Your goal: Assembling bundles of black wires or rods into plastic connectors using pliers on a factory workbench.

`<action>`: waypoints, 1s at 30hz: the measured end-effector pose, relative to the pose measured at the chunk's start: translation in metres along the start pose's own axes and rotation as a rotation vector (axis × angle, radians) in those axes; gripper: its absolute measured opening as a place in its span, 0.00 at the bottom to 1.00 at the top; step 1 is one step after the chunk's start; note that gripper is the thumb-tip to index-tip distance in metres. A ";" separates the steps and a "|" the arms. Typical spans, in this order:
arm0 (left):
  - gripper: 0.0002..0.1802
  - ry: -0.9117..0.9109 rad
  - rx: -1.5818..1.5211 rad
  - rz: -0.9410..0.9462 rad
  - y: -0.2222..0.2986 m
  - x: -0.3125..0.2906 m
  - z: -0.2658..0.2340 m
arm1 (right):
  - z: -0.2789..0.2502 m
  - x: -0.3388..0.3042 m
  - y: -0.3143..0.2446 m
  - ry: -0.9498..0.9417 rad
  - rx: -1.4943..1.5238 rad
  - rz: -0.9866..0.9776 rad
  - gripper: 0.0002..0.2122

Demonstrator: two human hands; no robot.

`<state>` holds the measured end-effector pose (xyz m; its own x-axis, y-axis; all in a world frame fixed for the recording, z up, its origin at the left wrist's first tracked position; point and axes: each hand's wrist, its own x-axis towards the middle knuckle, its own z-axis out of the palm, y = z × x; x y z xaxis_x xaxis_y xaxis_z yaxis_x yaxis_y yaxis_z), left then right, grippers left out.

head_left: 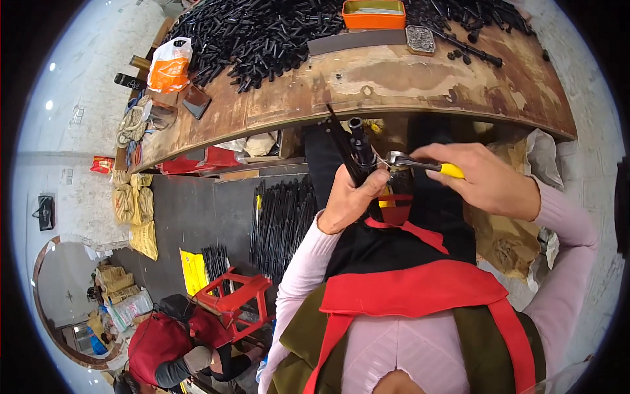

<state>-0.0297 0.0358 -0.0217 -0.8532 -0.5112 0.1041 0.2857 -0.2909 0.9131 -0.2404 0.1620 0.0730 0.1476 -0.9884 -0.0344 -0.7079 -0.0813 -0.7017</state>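
Worn wooden workbench [394, 79], brown top with pale scuffed patches, front edge curved in view. On it: large heap of black metal rods [262, 33] across the far side; orange tray [373, 14]; small grey box of screws [420, 39]; orange-and-white plastic bag [170, 65] at left end; flat dark plate [196, 101] beside the bag.

Black rod [348, 148] lower end hidden inside left hand [346, 200] grip.

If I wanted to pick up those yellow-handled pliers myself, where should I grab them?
Probably by the yellow-sleeved handles, coming from the right, as the right hand does. The handles trail rightward, while the metal nose points left at the black rod assembly in the left hand, so that end stays free.
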 end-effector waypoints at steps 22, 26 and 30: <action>0.08 0.108 -0.062 -0.035 0.003 0.002 0.011 | 0.005 0.005 -0.009 -0.090 0.211 0.131 0.18; 0.09 0.098 -0.056 -0.032 0.002 0.002 0.008 | 0.013 0.005 -0.001 0.007 0.119 0.001 0.18; 0.10 0.134 -0.037 -0.048 0.004 0.002 0.010 | 0.015 0.004 -0.001 0.074 -0.025 0.020 0.22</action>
<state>-0.0344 0.0420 -0.0134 -0.8012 -0.5984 0.0053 0.2640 -0.3456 0.9005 -0.2287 0.1599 0.0630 0.0822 -0.9966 0.0053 -0.7272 -0.0636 -0.6835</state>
